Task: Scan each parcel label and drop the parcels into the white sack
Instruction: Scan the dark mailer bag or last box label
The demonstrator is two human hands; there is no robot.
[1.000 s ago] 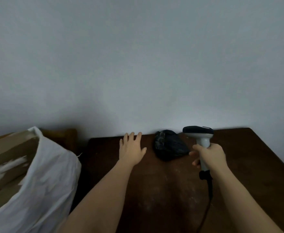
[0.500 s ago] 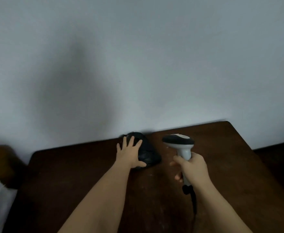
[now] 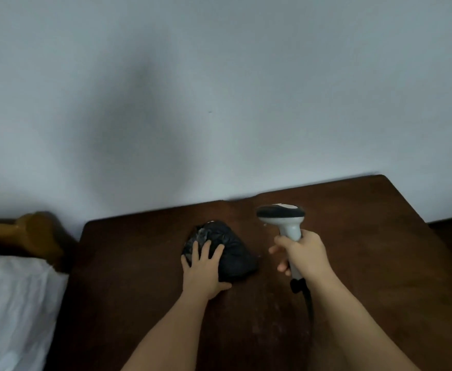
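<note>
A small black plastic-wrapped parcel (image 3: 230,253) lies on the dark brown table (image 3: 366,250), a little back from its middle. My left hand (image 3: 202,271) grips the parcel's left side, fingers spread over the top and thumb under its near edge. No label shows on the parcel. My right hand (image 3: 304,254) holds a white handheld scanner (image 3: 282,215) with a black head by its handle, upright, just right of the parcel; its black cable runs down along my forearm. The white sack (image 3: 13,303) stands left of the table.
A pale wall closes off the table's far edge. A yellowish wooden piece (image 3: 32,234) sticks out behind the sack at the left. The table's right edge falls away to dark floor.
My left hand reached from beside the parcel onto it and pulled it toward me, away from the wall. The scanner hand stayed right of it. The view swung, so the sack shifted at the left.
</note>
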